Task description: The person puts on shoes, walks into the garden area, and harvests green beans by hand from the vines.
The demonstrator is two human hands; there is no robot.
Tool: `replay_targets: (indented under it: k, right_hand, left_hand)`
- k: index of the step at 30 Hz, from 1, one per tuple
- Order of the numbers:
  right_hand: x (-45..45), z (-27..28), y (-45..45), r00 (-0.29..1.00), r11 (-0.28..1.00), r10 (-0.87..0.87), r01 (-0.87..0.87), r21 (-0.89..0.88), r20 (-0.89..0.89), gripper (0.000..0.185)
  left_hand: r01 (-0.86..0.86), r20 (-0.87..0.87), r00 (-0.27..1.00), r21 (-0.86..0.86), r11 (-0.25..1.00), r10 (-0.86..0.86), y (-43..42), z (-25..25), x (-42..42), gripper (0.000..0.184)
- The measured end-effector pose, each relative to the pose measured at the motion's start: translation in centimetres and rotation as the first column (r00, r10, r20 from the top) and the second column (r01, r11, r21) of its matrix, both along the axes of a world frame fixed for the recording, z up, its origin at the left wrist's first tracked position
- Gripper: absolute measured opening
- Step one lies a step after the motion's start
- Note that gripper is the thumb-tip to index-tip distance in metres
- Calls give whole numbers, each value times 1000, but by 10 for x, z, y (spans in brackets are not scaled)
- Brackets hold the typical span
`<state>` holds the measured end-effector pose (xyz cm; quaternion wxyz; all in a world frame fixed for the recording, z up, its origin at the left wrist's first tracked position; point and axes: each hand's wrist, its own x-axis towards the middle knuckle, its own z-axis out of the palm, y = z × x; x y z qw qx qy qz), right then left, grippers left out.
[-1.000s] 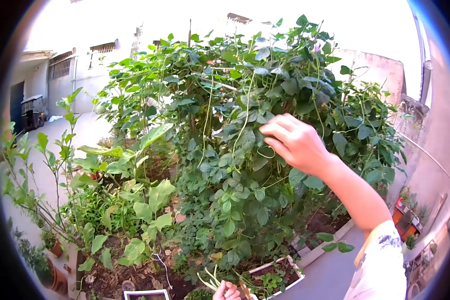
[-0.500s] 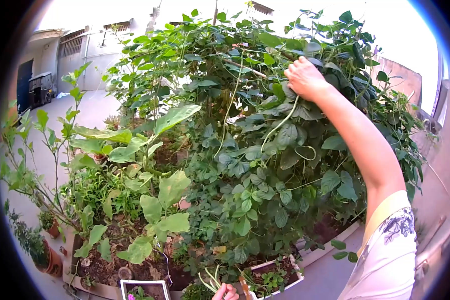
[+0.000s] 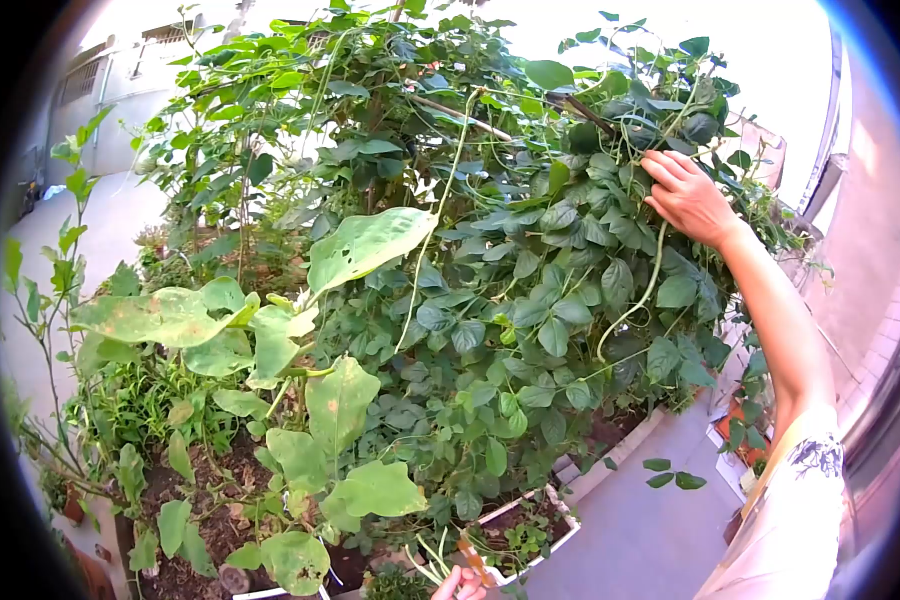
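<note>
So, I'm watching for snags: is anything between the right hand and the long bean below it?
Nothing visible. The long bean hangs in front of leaves, its upper end just below the right hand; contact unclear.

A: Where is the right hand?
B: At the upper end of a hanging bean, among leaves; grip unclear.
A: Left hand?
B: Closed around several loose beans, near the planter.

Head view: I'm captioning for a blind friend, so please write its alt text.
A person's right hand reaches into a tall leafy vine, at the top of a long hanging pod. Low in frame, the left hand holds several slender pods.
</note>
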<state>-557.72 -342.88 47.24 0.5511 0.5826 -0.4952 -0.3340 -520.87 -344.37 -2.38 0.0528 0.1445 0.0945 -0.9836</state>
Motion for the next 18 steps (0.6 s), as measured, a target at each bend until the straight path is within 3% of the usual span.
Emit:
replay_targets:
  k: [6, 13, 18]
  right_hand:
    - [37, -1, 0, 992, 971, 120, -111, -212, 32, 17]
    - [24, -6, 0, 981, 979, 82, -45, -200, 177, 18]
    - [21, -12, 0, 943, 966, 115, -33, -258, 311, 17]
  left_hand:
    - [72, -38, 997, -2, 997, -72, -17, 13, -2, 18]
    - [112, -119, 986, -44, 993, -116, -29, 11, -4, 19]
    - [125, -33, 991, -38, 991, -127, -34, 6, 1, 20]
